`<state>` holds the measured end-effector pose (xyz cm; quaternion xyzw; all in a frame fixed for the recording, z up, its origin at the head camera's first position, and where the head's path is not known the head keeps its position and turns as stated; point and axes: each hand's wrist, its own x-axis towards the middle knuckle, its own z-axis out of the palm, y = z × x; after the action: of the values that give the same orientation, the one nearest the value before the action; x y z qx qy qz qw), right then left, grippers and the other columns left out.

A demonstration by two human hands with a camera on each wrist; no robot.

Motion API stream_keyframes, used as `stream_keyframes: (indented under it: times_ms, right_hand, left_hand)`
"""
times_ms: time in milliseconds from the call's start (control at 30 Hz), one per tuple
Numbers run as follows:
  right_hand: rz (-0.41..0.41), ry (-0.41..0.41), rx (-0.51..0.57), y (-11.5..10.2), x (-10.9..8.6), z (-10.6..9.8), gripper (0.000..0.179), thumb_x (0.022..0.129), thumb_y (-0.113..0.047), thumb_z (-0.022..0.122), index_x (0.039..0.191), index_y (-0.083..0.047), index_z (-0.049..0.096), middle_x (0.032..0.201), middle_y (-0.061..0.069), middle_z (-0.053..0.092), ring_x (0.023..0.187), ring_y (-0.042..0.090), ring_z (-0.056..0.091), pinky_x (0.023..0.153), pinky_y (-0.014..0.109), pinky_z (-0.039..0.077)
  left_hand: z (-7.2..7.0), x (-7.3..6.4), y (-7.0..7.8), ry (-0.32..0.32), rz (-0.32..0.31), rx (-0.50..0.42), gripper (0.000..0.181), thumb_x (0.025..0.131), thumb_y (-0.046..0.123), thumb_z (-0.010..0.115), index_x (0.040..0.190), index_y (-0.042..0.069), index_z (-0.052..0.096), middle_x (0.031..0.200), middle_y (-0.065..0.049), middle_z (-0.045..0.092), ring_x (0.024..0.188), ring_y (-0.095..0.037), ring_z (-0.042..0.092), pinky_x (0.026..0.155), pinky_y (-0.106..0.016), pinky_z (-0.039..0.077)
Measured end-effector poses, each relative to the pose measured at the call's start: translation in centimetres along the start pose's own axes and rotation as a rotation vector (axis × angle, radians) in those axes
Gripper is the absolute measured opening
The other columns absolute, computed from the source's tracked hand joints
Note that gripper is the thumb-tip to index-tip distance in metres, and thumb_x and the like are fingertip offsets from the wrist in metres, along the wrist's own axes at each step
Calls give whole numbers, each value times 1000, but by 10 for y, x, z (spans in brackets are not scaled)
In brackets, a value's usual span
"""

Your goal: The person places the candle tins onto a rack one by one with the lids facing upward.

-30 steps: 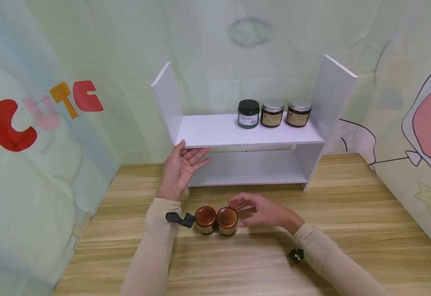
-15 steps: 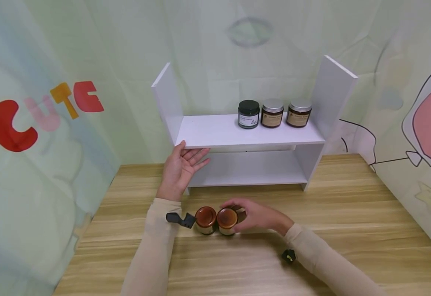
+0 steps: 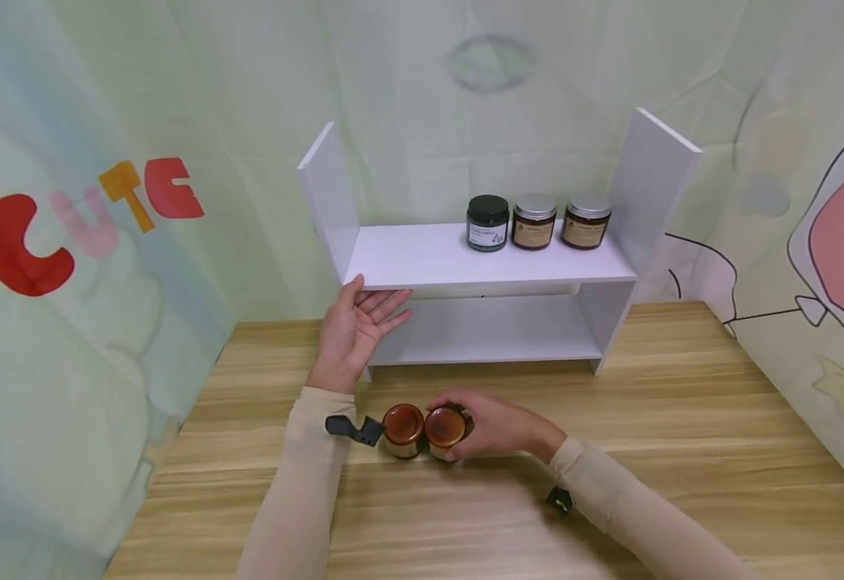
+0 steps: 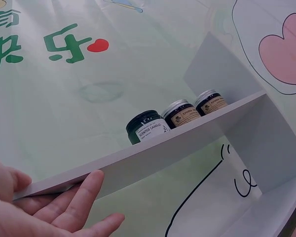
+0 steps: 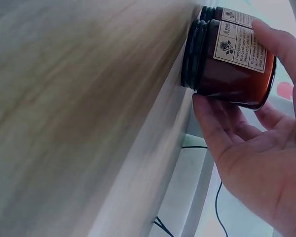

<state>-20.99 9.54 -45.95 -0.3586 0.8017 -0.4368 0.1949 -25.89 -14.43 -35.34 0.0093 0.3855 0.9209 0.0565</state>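
Gripping an amber glass jar (image 3: 445, 428), my right hand (image 3: 498, 424) has it upside down on the wood-grained table (image 3: 632, 427), axis vertical, squat and round, beside its twin (image 3: 403, 427). My left hand (image 3: 349, 334) pinches the smooth white shelf (image 3: 415, 254)

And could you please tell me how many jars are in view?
5: three on the upper shelf, a black-lidded jar, a middle jar and a rightmost jar; two on the table: a left amber jar and a right amber jar, gripped by the right hand.
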Motion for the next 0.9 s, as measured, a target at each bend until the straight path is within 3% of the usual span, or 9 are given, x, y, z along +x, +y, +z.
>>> stream_keyframes:
  times_ms: [267, 533, 900]
  right_hand:
    - [-27, 29, -104, -4, 0, 1, 65, 76, -20, 91, 133, -14, 59, 123, -7, 64, 113, 11, 61, 99, 32, 50]
    - [-36, 47, -95, -3, 0, 1, 62, 76, -19, 91, 130, -21, 61, 121, -10, 65, 111, 11, 62, 97, 33, 51]
    - [-73, 64, -116, 0, -3, 0, 61, 77, -19, 91, 130, -16, 61, 122, -8, 65, 111, 11, 63, 97, 33, 52]
  left_hand:
    - [1, -1, 1, -3, 1, 5, 29, 110, 31, 46, 106, 4, 58, 101, -14, 76, 107, -30, 73, 112, -62, 38]
    - [1, -1, 1, -15, 1, 4, 29, 110, 32, 46, 106, 5, 58, 102, -14, 77, 108, -30, 73, 113, -62, 36]
    - [1, -1, 1, -1, 4, 12, 29, 110, 32, 45, 109, 5, 57, 104, -14, 76, 108, -30, 73, 111, -61, 39]
